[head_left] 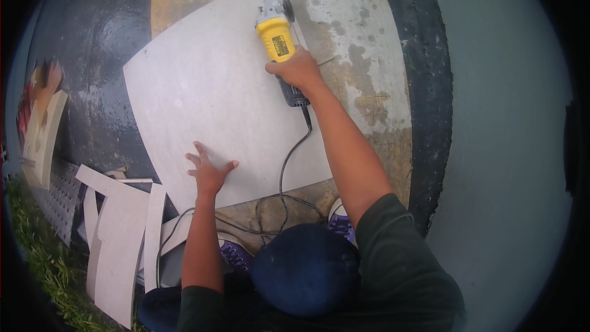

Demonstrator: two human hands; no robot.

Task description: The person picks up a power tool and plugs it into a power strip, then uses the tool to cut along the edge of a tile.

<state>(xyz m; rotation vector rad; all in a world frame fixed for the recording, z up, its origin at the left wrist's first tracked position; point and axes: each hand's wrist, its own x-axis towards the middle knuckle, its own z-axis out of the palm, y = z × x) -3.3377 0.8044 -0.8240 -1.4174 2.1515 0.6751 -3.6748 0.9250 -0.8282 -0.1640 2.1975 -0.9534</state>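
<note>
One hand, the right hand, is closed around the yellow grinder, so its disc is at the far right edge of the pale panel, while the left hand, spread wide and gripping nothing, seems to rest there, probably for steadying it.

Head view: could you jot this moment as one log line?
right hand: gripping yellow grinder | left hand: spread over pale sheet | disc: near sheet's right edge | cord: lies across sheet
</note>
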